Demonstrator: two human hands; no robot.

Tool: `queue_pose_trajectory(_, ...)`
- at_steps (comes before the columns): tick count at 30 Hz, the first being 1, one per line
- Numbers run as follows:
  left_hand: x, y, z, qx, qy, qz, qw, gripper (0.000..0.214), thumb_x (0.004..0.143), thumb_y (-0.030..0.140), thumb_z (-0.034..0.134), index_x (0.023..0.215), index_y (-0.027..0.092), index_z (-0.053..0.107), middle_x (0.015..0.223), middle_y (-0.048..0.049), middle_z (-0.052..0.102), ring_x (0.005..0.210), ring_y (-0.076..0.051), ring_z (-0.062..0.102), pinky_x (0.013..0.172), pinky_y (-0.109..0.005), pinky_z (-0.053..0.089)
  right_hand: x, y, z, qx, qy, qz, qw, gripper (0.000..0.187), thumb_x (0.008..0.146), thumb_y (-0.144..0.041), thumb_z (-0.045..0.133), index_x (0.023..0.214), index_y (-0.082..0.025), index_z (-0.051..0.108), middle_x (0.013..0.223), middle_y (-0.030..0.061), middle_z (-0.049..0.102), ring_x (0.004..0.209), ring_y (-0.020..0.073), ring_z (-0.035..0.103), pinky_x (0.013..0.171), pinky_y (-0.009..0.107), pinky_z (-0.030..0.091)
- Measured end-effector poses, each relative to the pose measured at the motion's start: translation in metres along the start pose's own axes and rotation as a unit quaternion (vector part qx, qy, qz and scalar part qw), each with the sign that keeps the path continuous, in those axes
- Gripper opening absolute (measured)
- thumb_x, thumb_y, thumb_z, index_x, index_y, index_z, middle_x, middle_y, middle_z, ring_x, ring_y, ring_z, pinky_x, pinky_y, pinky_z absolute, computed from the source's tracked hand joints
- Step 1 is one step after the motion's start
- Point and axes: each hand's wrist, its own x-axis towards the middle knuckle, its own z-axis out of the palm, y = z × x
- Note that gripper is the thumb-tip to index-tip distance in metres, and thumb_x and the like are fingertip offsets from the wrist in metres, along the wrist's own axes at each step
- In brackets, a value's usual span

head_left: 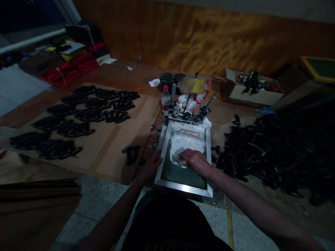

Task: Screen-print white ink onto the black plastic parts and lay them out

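Note:
A screen printing frame [209,150] with aluminium sides lies in front of me, white ink [192,143] spread over the upper part of its green mesh [183,177]. My right hand [195,161] is closed over the mesh, on a flat pale piece [178,156] that touches the ink; motion blurs its exact kind. At the frame's left side is my left hand [153,164], its fingers curled against the metal edge and partly in shadow. Near the frame's far end a squeegee with a wooden handle [190,132] lies in the ink. Hinge clamps [185,115] stand behind the frame.
Black curved handles [89,114] lie in rows on cardboard [110,146] to the left, with a few [131,153] closer to me. A large heap of black handles [259,150] fills the right. Behind the clamps are a bottle [165,99], dark jars [166,79] and an open carton [251,92].

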Motion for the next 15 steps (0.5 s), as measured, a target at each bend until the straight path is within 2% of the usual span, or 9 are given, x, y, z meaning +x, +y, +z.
queue_pose_trajectory(2,0.000,0.001,0.000,0.001,0.000,-0.001,1.000,0.063,0.090,0.038,0.049,0.145,0.009,0.041,0.098,-0.0117,0.073,0.092,-0.024,0.068,0.085,-0.037,0.054,-0.007,0.002,-0.002,0.017,-0.012,-0.055,0.998,0.024,0.080,-0.007,0.053,0.096,-0.019,0.066,0.097,0.0069,0.070,0.095,0.0209,0.060,0.079,0.029,0.043)
queue_pose_trajectory(3,-0.001,0.001,0.000,0.001,0.005,0.000,1.000,0.063,0.089,0.039,0.050,0.144,0.009,0.043,0.097,-0.0114,0.072,0.090,-0.024,0.068,0.083,-0.037,0.054,-0.006,0.004,-0.004,0.021,-0.009,-0.057,0.998,0.023,0.079,-0.007,0.054,0.094,-0.019,0.066,0.095,0.0056,0.070,0.093,0.0206,0.060,0.077,0.028,0.043)
queue_pose_trajectory(5,-0.002,0.003,0.000,-0.003,0.014,0.000,1.000,0.061,0.088,0.041,0.052,0.141,0.011,0.047,0.095,-0.0102,0.072,0.088,-0.024,0.068,0.080,-0.036,0.054,-0.001,0.004,-0.003,0.011,0.024,-0.015,1.000,0.018,0.080,-0.010,0.055,0.091,-0.020,0.066,0.091,0.0051,0.070,0.092,0.0212,0.060,0.075,0.029,0.043)
queue_pose_trajectory(7,-0.003,0.005,0.000,-0.012,0.019,-0.002,1.000,0.061,0.087,0.043,0.054,0.139,0.012,0.049,0.091,-0.0087,0.072,0.085,-0.023,0.067,0.077,-0.035,0.054,0.001,0.002,0.005,-0.013,0.067,0.024,0.997,0.018,0.085,-0.013,0.052,0.094,-0.018,0.067,0.095,0.0075,0.070,0.093,0.0226,0.059,0.078,0.030,0.043)
queue_pose_trajectory(9,-0.003,0.006,0.000,-0.006,0.019,-0.004,1.000,0.062,0.086,0.043,0.055,0.139,0.011,0.049,0.085,-0.0068,0.070,0.080,-0.022,0.066,0.074,-0.034,0.053,-0.003,-0.001,0.019,-0.028,0.083,0.013,0.996,0.024,0.086,-0.012,0.049,0.103,-0.016,0.067,0.103,0.0106,0.069,0.096,0.0233,0.059,0.081,0.032,0.044)
queue_pose_trajectory(11,-0.004,0.006,0.000,0.002,0.019,-0.001,1.000,0.063,0.086,0.042,0.053,0.140,0.010,0.048,0.081,-0.0051,0.068,0.076,-0.021,0.065,0.072,-0.034,0.053,-0.010,-0.002,0.028,-0.017,0.072,-0.024,0.997,0.028,0.085,-0.010,0.050,0.108,-0.015,0.066,0.106,0.0115,0.069,0.095,0.0230,0.059,0.081,0.032,0.045)
queue_pose_trajectory(13,-0.004,0.009,-0.001,-0.005,0.012,-0.005,1.000,0.065,0.085,0.042,0.052,0.141,0.009,0.046,0.079,-0.0045,0.068,0.073,-0.020,0.064,0.070,-0.033,0.052,-0.012,-0.001,0.025,0.011,0.061,-0.030,0.998,0.027,0.084,-0.012,0.052,0.107,-0.016,0.066,0.101,0.0103,0.070,0.095,0.0225,0.060,0.080,0.030,0.045)
queue_pose_trajectory(15,-0.007,0.014,-0.004,-0.014,0.004,-0.014,1.000,0.067,0.085,0.042,0.052,0.143,0.010,0.044,0.080,-0.0049,0.068,0.073,-0.020,0.064,0.069,-0.033,0.052,-0.002,0.002,0.010,0.035,0.073,0.013,0.997,0.028,0.088,-0.017,0.054,0.113,-0.018,0.065,0.103,0.0093,0.070,0.097,0.0225,0.061,0.080,0.029,0.045)
